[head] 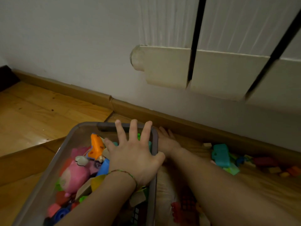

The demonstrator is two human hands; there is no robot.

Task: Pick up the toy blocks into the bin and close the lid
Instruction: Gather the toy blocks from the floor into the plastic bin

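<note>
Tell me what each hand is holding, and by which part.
Nothing is gripped. The left hand lies spread over the bin, thumb at its right rim; the right hand lies straight-fingered beside it.

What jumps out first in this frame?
A left hand spreads wide over the grey bin, which is heaped with colourful toys, lower centre. Right of the bin, a teal block and other loose blocks lie scattered near the baseboard.

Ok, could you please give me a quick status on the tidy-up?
Left hand spread open over the bin. Right hand flat on floor beside it. Blocks lying on floor; no lid in view.
</note>
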